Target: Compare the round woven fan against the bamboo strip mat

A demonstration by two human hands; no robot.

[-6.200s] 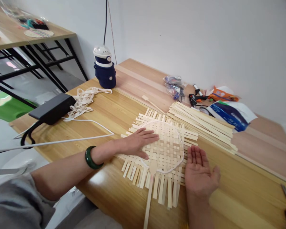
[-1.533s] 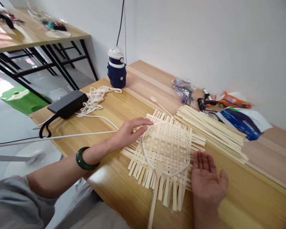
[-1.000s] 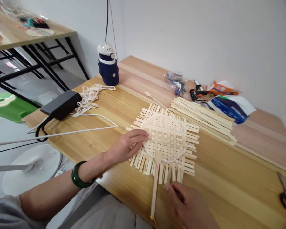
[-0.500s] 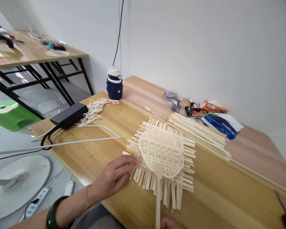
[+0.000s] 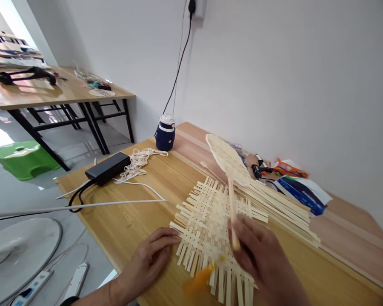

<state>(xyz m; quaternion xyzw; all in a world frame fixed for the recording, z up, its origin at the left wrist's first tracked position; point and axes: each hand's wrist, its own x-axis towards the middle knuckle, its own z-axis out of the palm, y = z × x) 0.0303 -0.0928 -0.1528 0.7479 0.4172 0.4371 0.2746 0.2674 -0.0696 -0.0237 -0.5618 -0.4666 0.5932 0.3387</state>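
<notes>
My right hand [image 5: 258, 257] is shut on the slim handle [image 5: 232, 208] of a woven bamboo hand fan [image 5: 226, 158], holding it up above the table with its oval blade tilted away from me. A blurred orange tassel [image 5: 201, 278] swings from the handle's end. Under the fan lies a flat mat of woven bamboo strips [image 5: 210, 238] with loose ends. My left hand [image 5: 148, 257] rests palm down on the table, holding nothing, its fingertips at the mat's left edge.
A bundle of loose bamboo strips [image 5: 282, 208] lies beyond the mat. Behind it are a glue gun [image 5: 260, 171] and blue and orange packets [image 5: 298, 195]. To the left stand a navy flask [image 5: 165, 136], a black power adapter [image 5: 107, 168] and tangled cream ribbon [image 5: 137, 160].
The fan has risen off the woven mat in my right hand and tilted upward. My left hand has slid toward me to the mat's left edge. The view has swung upward.
</notes>
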